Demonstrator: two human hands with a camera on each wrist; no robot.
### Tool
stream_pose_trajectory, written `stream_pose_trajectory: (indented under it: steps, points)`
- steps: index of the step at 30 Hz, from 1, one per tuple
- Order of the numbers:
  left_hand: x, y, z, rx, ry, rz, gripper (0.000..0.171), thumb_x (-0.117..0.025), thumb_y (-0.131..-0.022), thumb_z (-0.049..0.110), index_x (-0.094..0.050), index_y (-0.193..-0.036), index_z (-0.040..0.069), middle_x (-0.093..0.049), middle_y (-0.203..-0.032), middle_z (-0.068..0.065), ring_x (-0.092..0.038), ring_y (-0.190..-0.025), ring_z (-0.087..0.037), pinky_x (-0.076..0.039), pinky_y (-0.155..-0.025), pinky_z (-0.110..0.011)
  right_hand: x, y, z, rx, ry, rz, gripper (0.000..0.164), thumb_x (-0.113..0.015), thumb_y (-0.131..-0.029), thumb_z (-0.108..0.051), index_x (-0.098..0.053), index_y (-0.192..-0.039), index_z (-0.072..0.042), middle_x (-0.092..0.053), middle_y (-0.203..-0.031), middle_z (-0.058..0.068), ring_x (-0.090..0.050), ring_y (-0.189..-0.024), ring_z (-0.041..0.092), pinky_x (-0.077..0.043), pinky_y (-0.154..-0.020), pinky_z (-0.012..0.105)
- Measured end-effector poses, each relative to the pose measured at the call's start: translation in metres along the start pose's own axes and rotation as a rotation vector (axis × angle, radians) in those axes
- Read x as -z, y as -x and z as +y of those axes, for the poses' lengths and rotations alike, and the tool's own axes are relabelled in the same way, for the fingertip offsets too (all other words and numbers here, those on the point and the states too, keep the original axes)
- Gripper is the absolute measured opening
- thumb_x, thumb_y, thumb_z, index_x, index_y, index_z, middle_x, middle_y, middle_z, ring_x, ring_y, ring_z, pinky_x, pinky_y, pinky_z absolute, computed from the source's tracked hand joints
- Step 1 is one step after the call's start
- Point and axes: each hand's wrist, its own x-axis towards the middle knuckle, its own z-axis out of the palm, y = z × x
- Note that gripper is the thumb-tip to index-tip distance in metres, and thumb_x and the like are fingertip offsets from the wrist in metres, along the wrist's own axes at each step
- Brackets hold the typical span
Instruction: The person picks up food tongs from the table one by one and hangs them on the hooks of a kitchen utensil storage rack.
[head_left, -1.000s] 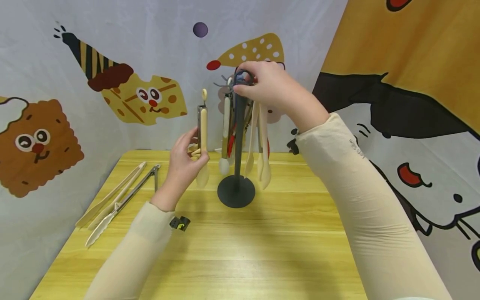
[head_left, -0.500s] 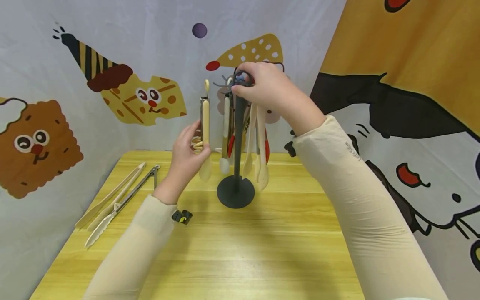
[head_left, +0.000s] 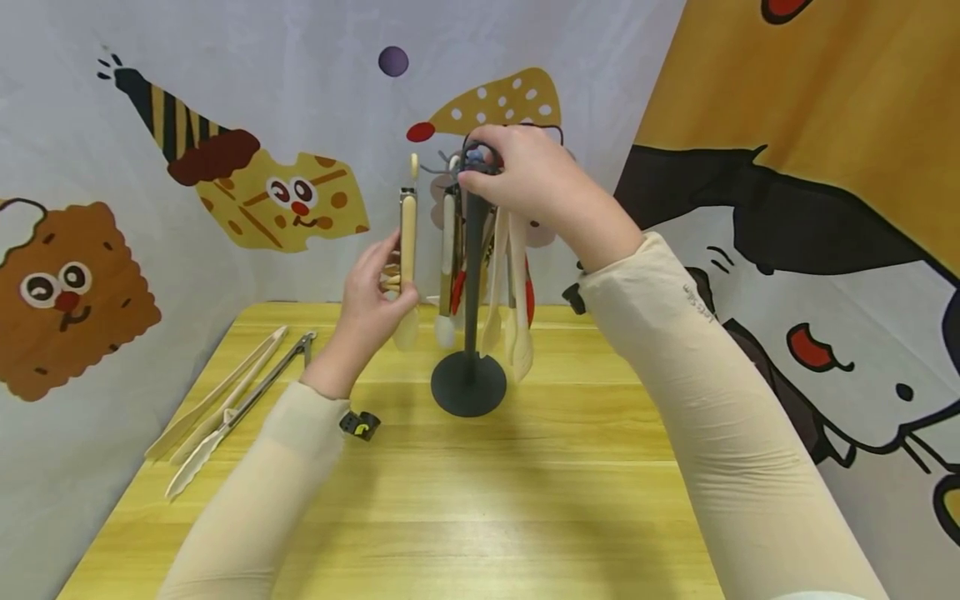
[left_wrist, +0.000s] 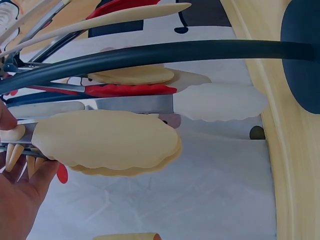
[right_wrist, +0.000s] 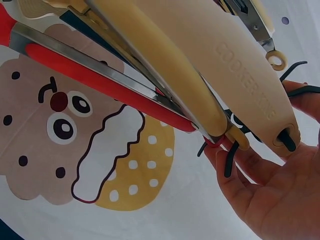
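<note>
My left hand [head_left: 371, 300] grips a pair of cream-handled tongs [head_left: 408, 242], upright with the pull ring on top. Their scalloped cream heads [left_wrist: 107, 140] point down, pressed together, in the left wrist view. They are just left of a dark utensil stand [head_left: 471, 292], the ring near the height of its hooks. My right hand [head_left: 525, 171] holds the stand's top loop with thumb and fingers. From the hooks hang several tongs, among them a red-handled pair [right_wrist: 105, 85] and a beige pair [right_wrist: 230, 70] lettered along the handle.
On the table's left side lie beige tongs [head_left: 225, 392] and metal tongs with pale scalloped tips [head_left: 197, 467]. The stand's round base [head_left: 468, 396] rests on the wooden table [head_left: 465, 500]. A cartoon-printed cloth [head_left: 315, 100] hangs close behind.
My left hand has raised the cream-handled tongs and brought them slightly nearer the stand's hooks. The right hand stays at the top of the stand.
</note>
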Motion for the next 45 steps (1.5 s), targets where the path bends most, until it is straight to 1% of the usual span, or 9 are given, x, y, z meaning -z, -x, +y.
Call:
stream_pose_trajectory:
  steps: [6, 14, 18, 22, 28, 33, 36, 39, 45]
  points:
    - [0.0, -0.002, -0.002, -0.018, 0.011, -0.004, 0.068, -0.059, -0.08, -0.001, -0.04, -0.144, 0.01, -0.055, -0.124, -0.011, -0.056, -0.106, -0.021, -0.046, -0.066, -0.018, 0.0, 0.0, 0.0, 0.006, 0.003, 0.002, 0.052, -0.049, -0.093, -0.048, -0.045, -0.138, -0.022, -0.055, -0.128, 0.004, -0.051, -0.115, 0.019, -0.042, -0.098, 0.039]
    - [-0.003, -0.004, -0.004, -0.032, 0.011, -0.017, 0.069, -0.06, -0.08, -0.001, -0.04, -0.145, 0.011, -0.055, -0.124, -0.012, -0.056, -0.104, -0.021, -0.045, -0.065, -0.022, 0.0, -0.001, 0.001, 0.007, 0.008, 0.002, 0.052, -0.05, -0.093, -0.048, -0.045, -0.138, -0.023, -0.055, -0.128, 0.004, -0.052, -0.115, 0.018, -0.043, -0.098, 0.038]
    - [-0.005, -0.005, -0.004, -0.039, 0.039, -0.032, 0.069, -0.06, -0.08, -0.005, -0.04, -0.144, 0.011, -0.055, -0.124, -0.012, -0.056, -0.104, -0.022, -0.047, -0.066, -0.019, 0.0, -0.001, 0.0, 0.004, 0.011, 0.005, 0.051, -0.05, -0.093, -0.047, -0.045, -0.138, -0.023, -0.055, -0.129, 0.004, -0.052, -0.116, 0.019, -0.043, -0.098, 0.039]
    - [-0.007, -0.005, -0.003, -0.035, 0.064, -0.051, 0.071, -0.059, -0.079, -0.006, -0.039, -0.145, 0.011, -0.055, -0.123, -0.012, -0.056, -0.104, -0.022, -0.048, -0.066, -0.021, 0.0, -0.001, 0.0, 0.001, 0.014, 0.003, 0.052, -0.05, -0.093, -0.048, -0.045, -0.138, -0.023, -0.055, -0.129, 0.004, -0.051, -0.117, 0.019, -0.042, -0.099, 0.039]
    - [-0.01, -0.004, -0.001, -0.027, 0.051, -0.073, 0.07, -0.059, -0.081, -0.004, -0.038, -0.146, 0.013, -0.055, -0.121, -0.011, -0.055, -0.104, -0.019, -0.048, -0.065, -0.023, 0.0, -0.001, 0.0, 0.005, 0.012, -0.005, 0.053, -0.049, -0.093, -0.047, -0.043, -0.14, -0.022, -0.054, -0.131, 0.005, -0.051, -0.118, 0.02, -0.043, -0.099, 0.039]
    - [-0.012, -0.004, 0.0, -0.038, 0.052, -0.074, 0.071, -0.06, -0.08, -0.004, -0.038, -0.145, 0.011, -0.055, -0.121, -0.012, -0.055, -0.103, -0.02, -0.047, -0.061, -0.024, -0.001, -0.001, 0.0, 0.01, 0.007, -0.004, 0.052, -0.049, -0.094, -0.047, -0.044, -0.139, -0.022, -0.054, -0.13, 0.005, -0.051, -0.118, 0.019, -0.043, -0.099, 0.039]
    - [-0.014, -0.004, 0.0, -0.047, 0.061, -0.075, 0.07, -0.06, -0.079, -0.004, -0.039, -0.145, 0.01, -0.055, -0.121, -0.013, -0.056, -0.103, -0.02, -0.047, -0.063, -0.023, -0.001, -0.001, 0.0, 0.012, 0.008, -0.001, 0.052, -0.049, -0.094, -0.047, -0.044, -0.139, -0.022, -0.055, -0.129, 0.005, -0.051, -0.118, 0.019, -0.043, -0.099, 0.039]
    - [-0.015, -0.005, 0.001, -0.048, 0.064, -0.082, 0.07, -0.06, -0.079, -0.004, -0.039, -0.145, 0.01, -0.055, -0.12, -0.012, -0.055, -0.102, -0.02, -0.047, -0.064, -0.025, -0.001, -0.001, 0.0, 0.007, 0.008, 0.0, 0.052, -0.049, -0.094, -0.047, -0.044, -0.139, -0.022, -0.054, -0.13, 0.005, -0.051, -0.119, 0.019, -0.042, -0.099, 0.039]
    - [-0.018, -0.005, 0.0, -0.036, 0.056, -0.092, 0.07, -0.059, -0.08, -0.003, -0.038, -0.145, 0.011, -0.055, -0.119, -0.011, -0.055, -0.101, -0.019, -0.048, -0.062, -0.037, 0.0, 0.0, 0.0, 0.01, 0.01, 0.004, 0.052, -0.049, -0.094, -0.047, -0.044, -0.139, -0.022, -0.055, -0.126, 0.004, -0.051, -0.117, 0.019, -0.042, -0.099, 0.039]
